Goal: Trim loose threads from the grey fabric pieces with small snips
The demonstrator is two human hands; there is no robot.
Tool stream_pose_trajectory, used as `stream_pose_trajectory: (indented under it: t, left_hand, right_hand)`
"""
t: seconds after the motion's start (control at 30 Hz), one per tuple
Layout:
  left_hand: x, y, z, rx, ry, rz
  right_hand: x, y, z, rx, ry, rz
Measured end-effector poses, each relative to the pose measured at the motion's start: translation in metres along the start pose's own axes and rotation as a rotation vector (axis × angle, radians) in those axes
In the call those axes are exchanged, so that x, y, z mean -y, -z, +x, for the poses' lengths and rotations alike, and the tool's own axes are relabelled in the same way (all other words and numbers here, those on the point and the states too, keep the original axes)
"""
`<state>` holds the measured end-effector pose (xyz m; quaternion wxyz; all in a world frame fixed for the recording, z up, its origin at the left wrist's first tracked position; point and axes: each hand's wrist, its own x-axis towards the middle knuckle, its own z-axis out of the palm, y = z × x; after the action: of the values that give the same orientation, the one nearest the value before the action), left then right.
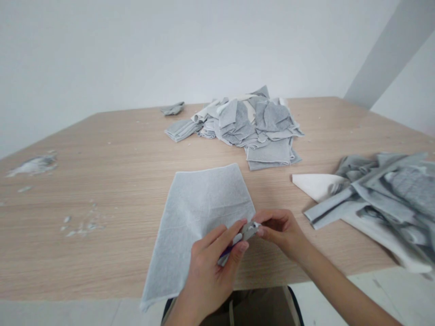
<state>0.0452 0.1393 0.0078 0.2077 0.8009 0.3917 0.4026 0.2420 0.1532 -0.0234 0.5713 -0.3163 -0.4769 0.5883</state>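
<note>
A light grey cloth [200, 203] lies spread in front of me, its lower left corner hanging over the table's front edge. My left hand [214, 267] is over its right part, closed around small thread snips [249, 230] with a grey head and a bit of purple on the handle. At the head of the snips, my right hand [285, 233] pinches with thumb and forefinger beside the cloth's right edge. A tiny white bit shows between the snips and those fingertips; what exactly they grip is too small to tell.
Folded grey cloths [238, 122] are heaped at the back, with a small crumpled cloth [172, 108] to their left. A blurred pile of grey and white strips [384, 199] reaches the right front edge. White lint [34, 165] and small scraps [81, 226] lie on the left.
</note>
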Motion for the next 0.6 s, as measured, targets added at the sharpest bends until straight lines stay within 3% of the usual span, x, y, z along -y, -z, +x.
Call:
stream_pose_trajectory:
  t: [0.6]
  left_hand:
    - [0.0037,0.0024,-0.0012,0.011,-0.130,0.067]
  right_hand:
    - [0.0023,0.0016,-0.0022,0.019,-0.019,-0.006]
